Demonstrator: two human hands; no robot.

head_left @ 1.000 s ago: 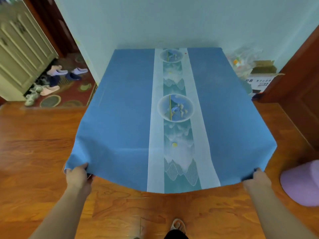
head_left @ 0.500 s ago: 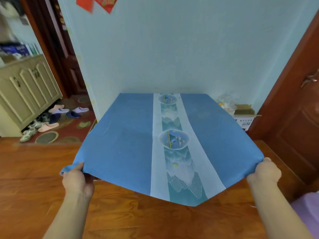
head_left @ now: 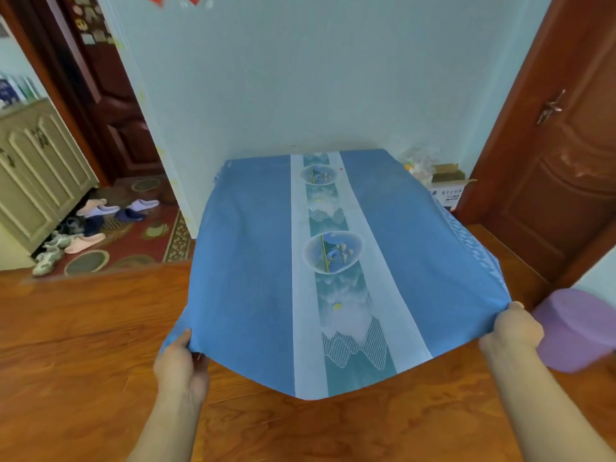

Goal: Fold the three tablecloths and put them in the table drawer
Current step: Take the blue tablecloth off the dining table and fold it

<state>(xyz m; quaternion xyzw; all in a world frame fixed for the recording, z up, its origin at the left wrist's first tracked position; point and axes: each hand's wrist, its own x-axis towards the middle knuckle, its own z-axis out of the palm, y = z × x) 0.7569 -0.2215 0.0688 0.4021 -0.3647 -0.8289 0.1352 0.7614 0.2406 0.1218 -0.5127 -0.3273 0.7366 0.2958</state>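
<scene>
Gripping tablecloth [head_left: 253, 261] corners w/ both hands [head_left: 180, 365] [head_left: 510, 331]; near edge lifted higher vs before.

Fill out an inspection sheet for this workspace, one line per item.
Surface: table hidden under the blue tablecloth; its far end meets the pale wall.
Job's things: one tablecloth seen, near edge lifted and sagging in the middle; drawer not visible.
Clutter: purple tub at right; cardboard box behind the table.
Grippers: left hand grips the near left corner; right hand grips the near right corner.
Cables: nothing seen.
Surroundings: wooden floor, brown door at right, shoes on a rug beside a cabinet at left.
</scene>
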